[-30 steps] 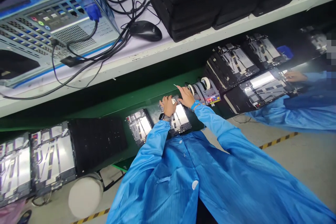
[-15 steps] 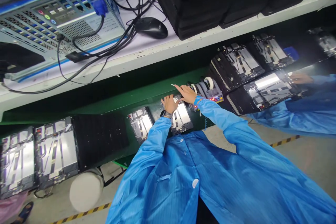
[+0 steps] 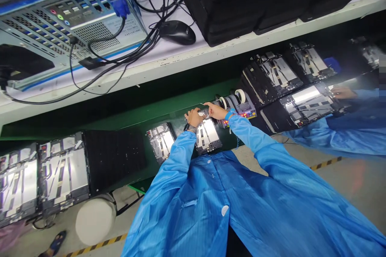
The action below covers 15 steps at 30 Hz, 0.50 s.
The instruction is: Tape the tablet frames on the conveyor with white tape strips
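A tablet-like device (image 3: 208, 133) with its silver inside exposed lies on the green bench in front of me. My left hand (image 3: 194, 117) rests on its upper left part, fingers spread and bent over the far edge. At the upper right corner, my right hand (image 3: 216, 111) has its fingers drawn together in a pinch, with a thin white strip (image 3: 202, 104) showing at their tips. What lies beneath those fingertips is too small to make out. Left of my forearm lies a second opened device (image 3: 161, 141). Just right of my right hand stands a grey tape dispenser (image 3: 243, 106) with white rolls.
Opened devices (image 3: 64, 172) lie at the left beside a black panel (image 3: 113, 160). More devices (image 3: 279, 70) are stacked at right, where a co-worker's hand (image 3: 343, 92) touches one. A shelf edge (image 3: 169, 66) crosses above, carrying a computer, a mouse (image 3: 177, 32) and black trays.
My right hand has drawn its outstretched fingers in and lowered them to the device's upper right corner. My left hand stays on the device. The view has shifted slightly.
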Tool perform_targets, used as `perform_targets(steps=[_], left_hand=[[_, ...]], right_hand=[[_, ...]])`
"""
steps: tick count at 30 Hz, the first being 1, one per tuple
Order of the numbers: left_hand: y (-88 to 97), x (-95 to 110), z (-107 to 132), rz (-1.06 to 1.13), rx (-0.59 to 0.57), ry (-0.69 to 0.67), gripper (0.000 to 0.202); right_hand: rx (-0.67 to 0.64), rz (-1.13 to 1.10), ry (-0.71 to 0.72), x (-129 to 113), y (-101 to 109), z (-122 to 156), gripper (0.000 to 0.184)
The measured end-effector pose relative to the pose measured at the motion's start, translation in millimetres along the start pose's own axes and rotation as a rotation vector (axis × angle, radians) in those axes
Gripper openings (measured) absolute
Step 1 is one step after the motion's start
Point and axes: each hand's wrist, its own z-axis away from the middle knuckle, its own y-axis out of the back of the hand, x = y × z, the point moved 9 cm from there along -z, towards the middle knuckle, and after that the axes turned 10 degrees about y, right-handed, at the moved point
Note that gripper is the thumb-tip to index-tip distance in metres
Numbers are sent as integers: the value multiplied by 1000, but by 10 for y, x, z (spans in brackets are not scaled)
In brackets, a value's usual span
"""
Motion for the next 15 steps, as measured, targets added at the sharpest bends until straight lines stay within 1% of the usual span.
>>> perform_targets(steps=[3,7,11,15], left_hand=[[-3,0,-3,1,0,-8,51],[-10,-2,-7,14,16,-12,51],[-25,-9,-22,14,25,-11,51],[-41,-15,-36,12,25,-18,53]], right_hand=[[-22,96,-14,2,-55,-57,81],[-53,180,-16,-23,-76,-99,85],[-69,225,-3,-66,-67,-113,89],[-68,210,-3,-51,-71,-116,87]])
